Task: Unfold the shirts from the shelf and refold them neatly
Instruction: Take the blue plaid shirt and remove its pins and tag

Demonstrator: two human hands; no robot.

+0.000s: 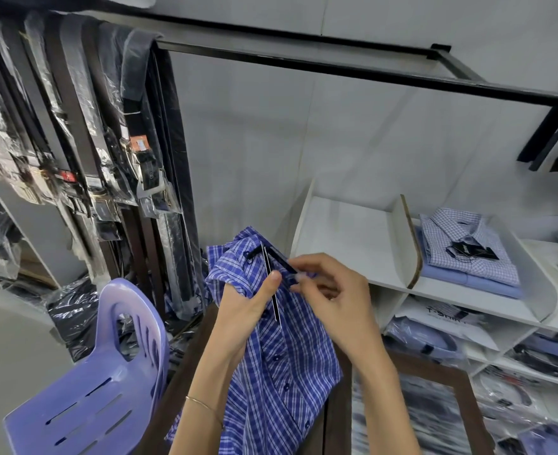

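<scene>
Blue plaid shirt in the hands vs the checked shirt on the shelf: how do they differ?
The blue plaid shirt hangs loose and unfolded, held by the left hand and right hand; the checked shirt lies folded on a stack on the shelf. The plaid is deep blue; the checked shirt is pale. Both are collared and tagged.

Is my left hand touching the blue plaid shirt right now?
Touching. The head view shows the left hand gripping the blue plaid shirt near its collar, thumb pressed on the fabric.

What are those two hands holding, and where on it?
Both hold the blue plaid shirt near its collar. The left hand grips the fabric beside the button placket, thumb up; the right hand pinches the collar edge by the hanging tag.
</scene>
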